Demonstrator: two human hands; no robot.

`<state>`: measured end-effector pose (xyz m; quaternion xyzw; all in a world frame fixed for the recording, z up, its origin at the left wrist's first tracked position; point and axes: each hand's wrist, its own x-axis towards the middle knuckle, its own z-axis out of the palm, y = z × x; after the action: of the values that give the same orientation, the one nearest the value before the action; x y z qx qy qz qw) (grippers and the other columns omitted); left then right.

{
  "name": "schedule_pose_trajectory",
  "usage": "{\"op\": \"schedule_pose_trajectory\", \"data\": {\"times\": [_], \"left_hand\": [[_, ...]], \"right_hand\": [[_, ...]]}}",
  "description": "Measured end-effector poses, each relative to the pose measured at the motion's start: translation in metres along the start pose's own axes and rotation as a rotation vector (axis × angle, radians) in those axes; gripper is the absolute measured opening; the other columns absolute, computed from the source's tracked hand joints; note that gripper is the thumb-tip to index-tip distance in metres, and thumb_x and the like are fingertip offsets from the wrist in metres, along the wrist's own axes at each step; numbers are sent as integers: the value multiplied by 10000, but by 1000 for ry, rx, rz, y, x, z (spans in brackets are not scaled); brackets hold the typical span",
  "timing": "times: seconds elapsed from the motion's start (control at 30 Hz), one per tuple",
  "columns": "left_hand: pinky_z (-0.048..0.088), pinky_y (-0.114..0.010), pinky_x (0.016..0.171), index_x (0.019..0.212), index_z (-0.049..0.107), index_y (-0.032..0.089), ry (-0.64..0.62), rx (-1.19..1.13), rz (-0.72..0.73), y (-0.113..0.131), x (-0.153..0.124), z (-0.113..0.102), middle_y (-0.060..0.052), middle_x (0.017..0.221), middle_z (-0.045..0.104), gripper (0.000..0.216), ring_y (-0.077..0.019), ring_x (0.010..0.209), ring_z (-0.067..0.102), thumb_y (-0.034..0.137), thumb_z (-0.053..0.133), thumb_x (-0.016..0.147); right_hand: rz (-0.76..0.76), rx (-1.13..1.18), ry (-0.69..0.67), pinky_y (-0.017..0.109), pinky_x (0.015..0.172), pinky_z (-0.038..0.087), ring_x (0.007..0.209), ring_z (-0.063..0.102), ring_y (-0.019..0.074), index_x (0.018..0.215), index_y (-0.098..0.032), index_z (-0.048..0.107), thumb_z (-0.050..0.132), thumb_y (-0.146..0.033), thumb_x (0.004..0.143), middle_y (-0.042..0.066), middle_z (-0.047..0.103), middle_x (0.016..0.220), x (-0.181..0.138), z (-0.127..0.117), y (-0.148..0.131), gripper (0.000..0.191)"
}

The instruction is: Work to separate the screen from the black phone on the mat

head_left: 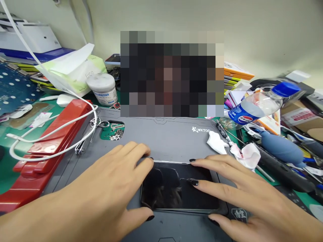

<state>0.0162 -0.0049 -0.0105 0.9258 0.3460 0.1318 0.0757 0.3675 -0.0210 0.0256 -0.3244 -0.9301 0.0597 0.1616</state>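
A black smartphone (181, 191) lies screen-up on a grey work mat (166, 137) in front of me. My left hand (106, 191) rests on the mat at the phone's left end, fingers along its top-left corner and thumb at its lower edge. My right hand (242, 195) lies over the phone's right end, one fingertip on the glass, another at the top edge, thumb below the lower right corner. Both hands clasp the phone's ends with fingers spread.
A red tool case (42, 151) and white cable (50, 134) lie left. Tweezers (85, 141) and small screws (116, 134) sit on the mat. Behind are a white jar (104, 89) and tissue pack (73, 70). Right: water bottle (262, 102), blue blower (280, 148), crumpled wipes (247, 156), clutter.
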Motion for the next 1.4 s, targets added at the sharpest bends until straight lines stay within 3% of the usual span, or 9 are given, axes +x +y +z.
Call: {"op": "schedule_pose_trajectory", "data": {"times": [0.13, 0.3, 0.43, 0.63, 0.77, 0.9, 1.0, 1.13, 1.4], "left_hand": [[761, -689, 939, 1281, 786, 251, -23, 27, -97, 7, -2, 1, -167, 1428, 816, 443, -426, 1125, 820, 397, 872, 872], [750, -557, 778, 1102, 744, 237, -13, -61, -29, 3, 5, -3, -128, 1225, 854, 361, -382, 1020, 841, 239, 804, 746], [707, -563, 758, 1004, 661, 284, 74, -56, -56, 1, 5, 6, -113, 1210, 839, 315, -372, 965, 801, 249, 740, 701], [648, -513, 694, 906, 594, 318, -43, -27, -2, 2, 12, 1, -73, 1176, 857, 216, -302, 769, 710, 222, 731, 769], [618, -480, 614, 911, 629, 316, -44, -48, -5, 2, 14, -3, -78, 1195, 862, 147, -279, 721, 684, 256, 739, 835], [668, -535, 684, 966, 694, 306, -34, -11, 2, 0, 9, 4, -93, 1158, 857, 88, -314, 776, 720, 329, 727, 887], [689, -554, 733, 1022, 715, 286, 60, 15, -15, -2, 4, 12, -108, 1137, 836, 225, -347, 877, 752, 351, 725, 807], [696, -514, 765, 1081, 724, 283, 72, -19, -36, -3, 1, 17, -100, 1197, 828, 334, -356, 1017, 774, 357, 759, 757], [693, -641, 755, 984, 710, 295, -32, 31, 8, 1, 6, 5, -109, 1106, 827, 172, -370, 829, 725, 314, 746, 817]], "right_hand": [[9, 36, -11, 425, 1020, 768, 1323, 847, 302, 1388, -323, 833, 736, -155, 966, 75, 869, 1479, -4, 4, 3, 464], [31, 47, -39, 420, 1047, 749, 1404, 796, 312, 1446, -351, 824, 757, -174, 967, 59, 822, 1556, -11, 10, 7, 515], [17, 23, -56, 407, 1065, 739, 1443, 769, 309, 1445, -351, 829, 756, -192, 995, 53, 793, 1602, -16, 12, 9, 483], [53, 44, -74, 438, 1093, 730, 1482, 760, 343, 1470, -372, 837, 795, -196, 985, 42, 764, 1673, -21, 17, 10, 518], [83, 72, -86, 476, 1081, 734, 1427, 789, 364, 1480, -403, 840, 828, -195, 963, 39, 799, 1628, -19, 16, 10, 558], [79, 90, -107, 481, 1085, 732, 1415, 790, 352, 1468, -413, 849, 810, -198, 982, 34, 810, 1605, -17, 13, 9, 534], [89, 99, -111, 489, 1096, 726, 1435, 775, 352, 1472, -431, 855, 800, -192, 998, 27, 806, 1611, -16, 13, 8, 534], [88, 129, -121, 496, 1089, 722, 1432, 768, 359, 1446, -446, 872, 830, -195, 987, 25, 806, 1610, -15, 12, 7, 524], [70, 144, -135, 455, 1049, 717, 1426, 759, 337, 1368, -428, 898, 812, -185, 1010, 16, 799, 1612, -11, 11, 6, 441]]}}
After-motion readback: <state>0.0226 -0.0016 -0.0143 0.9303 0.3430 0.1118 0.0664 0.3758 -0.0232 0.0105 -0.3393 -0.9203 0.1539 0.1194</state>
